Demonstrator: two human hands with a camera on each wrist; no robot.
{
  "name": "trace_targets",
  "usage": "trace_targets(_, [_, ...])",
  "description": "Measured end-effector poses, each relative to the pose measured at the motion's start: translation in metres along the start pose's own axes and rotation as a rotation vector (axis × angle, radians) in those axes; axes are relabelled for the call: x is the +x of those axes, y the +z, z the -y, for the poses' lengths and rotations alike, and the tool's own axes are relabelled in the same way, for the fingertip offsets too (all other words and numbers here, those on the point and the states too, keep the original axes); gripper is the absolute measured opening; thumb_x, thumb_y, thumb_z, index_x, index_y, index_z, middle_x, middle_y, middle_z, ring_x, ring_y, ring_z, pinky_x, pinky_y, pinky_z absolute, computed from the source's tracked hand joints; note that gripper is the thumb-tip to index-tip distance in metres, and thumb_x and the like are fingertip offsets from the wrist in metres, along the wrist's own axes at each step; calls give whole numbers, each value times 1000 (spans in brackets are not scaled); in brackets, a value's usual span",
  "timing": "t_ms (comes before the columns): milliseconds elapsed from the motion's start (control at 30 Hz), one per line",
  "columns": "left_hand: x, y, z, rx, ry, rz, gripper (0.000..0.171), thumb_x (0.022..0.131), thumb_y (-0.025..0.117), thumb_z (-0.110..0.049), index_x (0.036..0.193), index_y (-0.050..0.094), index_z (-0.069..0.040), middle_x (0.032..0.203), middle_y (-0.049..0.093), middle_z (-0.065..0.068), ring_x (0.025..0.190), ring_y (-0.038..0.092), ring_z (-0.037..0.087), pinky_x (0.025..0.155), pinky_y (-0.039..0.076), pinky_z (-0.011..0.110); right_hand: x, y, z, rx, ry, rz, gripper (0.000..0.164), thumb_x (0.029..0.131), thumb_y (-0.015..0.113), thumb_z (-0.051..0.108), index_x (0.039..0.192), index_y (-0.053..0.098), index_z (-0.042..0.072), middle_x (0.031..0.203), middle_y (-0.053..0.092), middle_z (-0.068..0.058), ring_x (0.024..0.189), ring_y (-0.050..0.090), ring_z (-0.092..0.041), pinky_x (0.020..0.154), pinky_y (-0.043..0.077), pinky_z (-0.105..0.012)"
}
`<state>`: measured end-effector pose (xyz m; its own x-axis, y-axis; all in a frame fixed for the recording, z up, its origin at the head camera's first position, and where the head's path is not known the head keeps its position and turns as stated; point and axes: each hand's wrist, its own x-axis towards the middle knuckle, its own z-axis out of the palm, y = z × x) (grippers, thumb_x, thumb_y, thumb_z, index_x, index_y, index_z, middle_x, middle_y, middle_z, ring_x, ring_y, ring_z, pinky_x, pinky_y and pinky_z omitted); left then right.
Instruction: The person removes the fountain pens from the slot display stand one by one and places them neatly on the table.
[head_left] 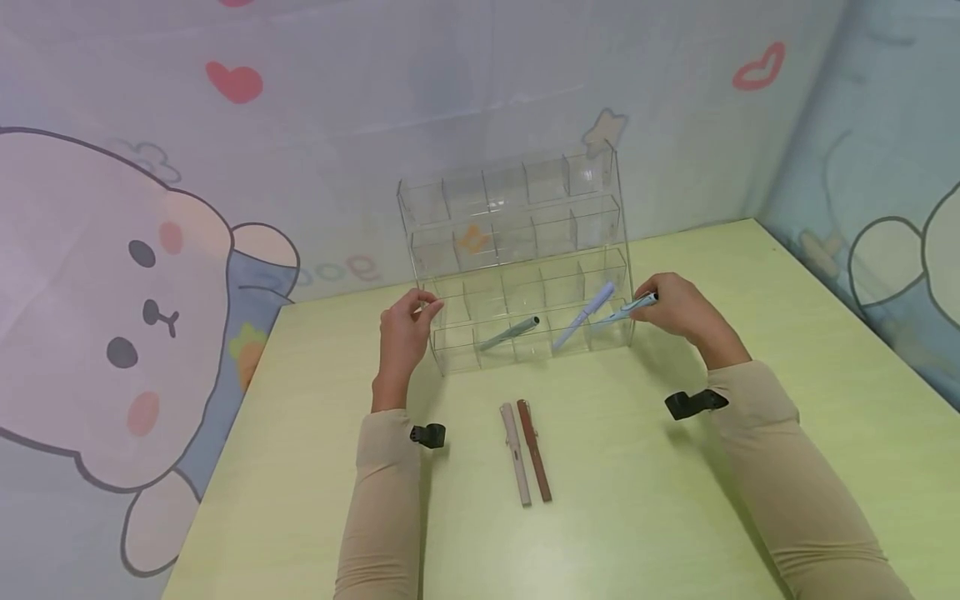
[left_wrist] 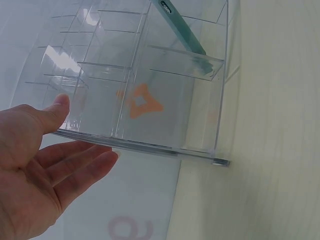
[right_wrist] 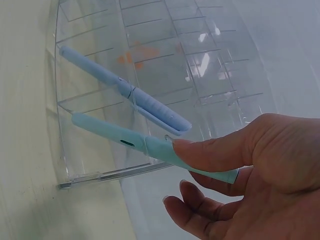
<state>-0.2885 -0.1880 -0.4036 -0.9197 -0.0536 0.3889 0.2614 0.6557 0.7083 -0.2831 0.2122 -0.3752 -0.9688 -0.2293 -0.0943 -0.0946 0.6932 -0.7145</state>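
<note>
A clear acrylic rack (head_left: 522, 287) with tiered rows of compartments stands upright on the table. My right hand (head_left: 675, 310) pinches a light blue pen (right_wrist: 112, 131) between thumb and fingers; the pen slants, its lower end inside the rightmost bottom compartment. Beside it a lavender pen (head_left: 585, 315) leans in the neighbouring compartment. A green pen (head_left: 510, 333) leans in the bottom row, second compartment from the left. At the rack's left side my left hand (left_wrist: 45, 165) holds the side panel, thumb (left_wrist: 61, 102) in front and fingers (left_wrist: 85, 165) behind.
In front of the rack a beige pen (head_left: 516, 454) and a brown pen (head_left: 534, 450) lie side by side on the yellow-green table (head_left: 600, 517). A printed cloth backdrop (head_left: 337, 125) hangs close behind the rack. Another cloth covers the right side.
</note>
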Motion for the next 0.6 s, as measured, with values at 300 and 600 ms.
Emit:
trace_targets(300, [0, 1, 2, 4, -17, 0, 20, 98, 67, -28, 106, 69, -9, 112, 73, 13, 106, 69, 34, 108, 37, 54, -1, 0, -2, 27, -1, -28, 34, 98, 63, 14, 120, 61, -12, 113, 60, -26, 99, 58, -36, 81, 47, -45])
trace_targets(600, [2, 2, 2, -4, -8, -6, 19, 98, 68, -27, 105, 69, -9, 112, 73, 14, 105, 69, 34, 109, 37, 53, -4, -9, 4, 43, -35, -92, 37, 99, 61, 19, 123, 61, -10, 139, 42, -32, 120, 43, -45, 91, 42, -56])
